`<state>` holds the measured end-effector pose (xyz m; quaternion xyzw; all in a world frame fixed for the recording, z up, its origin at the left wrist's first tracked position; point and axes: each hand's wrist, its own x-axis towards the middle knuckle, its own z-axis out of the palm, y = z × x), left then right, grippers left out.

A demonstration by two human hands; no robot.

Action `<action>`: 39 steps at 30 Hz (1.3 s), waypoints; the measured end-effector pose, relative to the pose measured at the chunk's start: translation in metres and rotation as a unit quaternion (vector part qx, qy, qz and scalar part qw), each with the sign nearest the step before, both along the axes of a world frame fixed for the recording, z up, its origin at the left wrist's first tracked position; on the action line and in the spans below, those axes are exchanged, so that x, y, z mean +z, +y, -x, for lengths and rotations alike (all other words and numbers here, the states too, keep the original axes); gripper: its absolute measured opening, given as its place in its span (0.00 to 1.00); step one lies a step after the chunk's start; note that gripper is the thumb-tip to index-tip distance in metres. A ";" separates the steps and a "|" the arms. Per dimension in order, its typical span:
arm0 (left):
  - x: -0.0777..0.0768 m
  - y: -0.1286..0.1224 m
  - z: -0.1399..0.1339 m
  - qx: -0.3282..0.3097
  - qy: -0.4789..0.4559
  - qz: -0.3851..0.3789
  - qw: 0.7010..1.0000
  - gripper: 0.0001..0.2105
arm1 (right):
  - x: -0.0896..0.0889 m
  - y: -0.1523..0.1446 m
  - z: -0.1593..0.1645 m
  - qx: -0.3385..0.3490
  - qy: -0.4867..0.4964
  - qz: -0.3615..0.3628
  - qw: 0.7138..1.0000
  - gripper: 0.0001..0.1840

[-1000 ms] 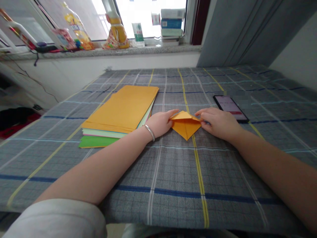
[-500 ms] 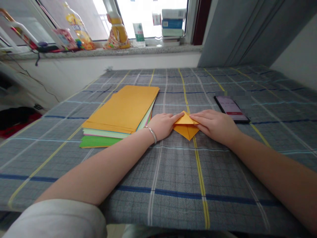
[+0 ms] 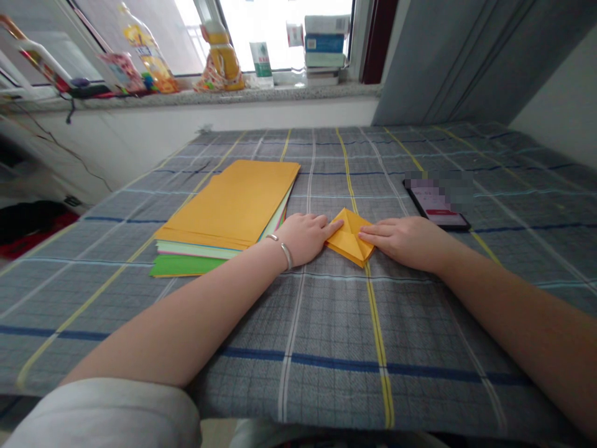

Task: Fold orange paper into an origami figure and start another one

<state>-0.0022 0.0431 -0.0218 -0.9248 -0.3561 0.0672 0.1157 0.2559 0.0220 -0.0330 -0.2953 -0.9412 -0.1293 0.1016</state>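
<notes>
A small piece of folded orange paper (image 3: 353, 239) lies on the checked cloth, now a diamond with creases and a flap running across it. My left hand (image 3: 304, 238), with a silver bangle at its wrist, is closed at the paper's left corner, index finger stretched over the top. At the right corner, my right hand (image 3: 396, 239) has its straight fingers pressed together on the paper's edge. Both thumbs are mostly hidden.
Left of the paper lies a stack of coloured sheets (image 3: 237, 199), orange on top, green near the bottom. A phone (image 3: 436, 205) rests beyond my right hand. Bottles (image 3: 149, 50) and boxes (image 3: 326, 43) stand along the windowsill (image 3: 280, 92).
The near point of the paper, which was single and below a straight fold, is now covered by a flap brought down towards me. My right hand has shifted slightly nearer and its fingers have drawn back.
</notes>
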 end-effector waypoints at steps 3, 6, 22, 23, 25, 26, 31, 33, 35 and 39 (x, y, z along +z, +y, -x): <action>-0.001 -0.001 -0.001 -0.002 -0.014 -0.010 1.000 0.23 | -0.001 -0.001 0.001 -0.018 0.031 -0.005 0.999 0.21; -0.003 -0.002 -0.004 0.002 -0.024 -0.018 1.000 0.24 | 0.000 -0.004 0.005 -0.023 0.041 -0.024 0.999 0.19; -0.008 0.009 -0.004 0.127 -0.191 0.072 0.971 0.26 | 0.001 -0.008 0.013 -0.108 0.075 -0.041 0.990 0.09; -0.009 0.010 -0.005 0.148 -0.221 0.090 0.960 0.25 | 0.000 -0.007 0.013 -0.140 0.084 -0.038 0.986 0.09; -0.012 0.013 -0.007 0.174 -0.276 0.122 0.938 0.24 | -0.001 -0.003 0.014 -0.180 0.086 -0.019 0.980 0.08; -0.014 0.014 -0.007 0.175 -0.295 0.136 0.929 0.24 | -0.002 -0.002 0.014 -0.192 0.084 -0.007 0.978 0.08; -0.020 0.019 -0.006 0.140 -0.319 0.149 0.926 0.21 | -0.001 0.004 0.011 -0.223 0.099 0.038 0.969 0.06; -0.020 0.019 -0.006 0.127 -0.296 0.122 0.939 0.19 | -0.001 0.005 0.010 -0.220 0.108 0.048 0.968 0.06; -0.019 0.018 -0.005 0.111 -0.267 0.090 0.953 0.19 | -0.001 0.007 0.007 -0.204 0.098 0.058 0.972 0.06; -0.015 0.015 -0.001 0.046 -0.182 0.034 0.982 0.22 | -0.002 0.011 0.001 -0.137 0.043 0.048 0.988 0.06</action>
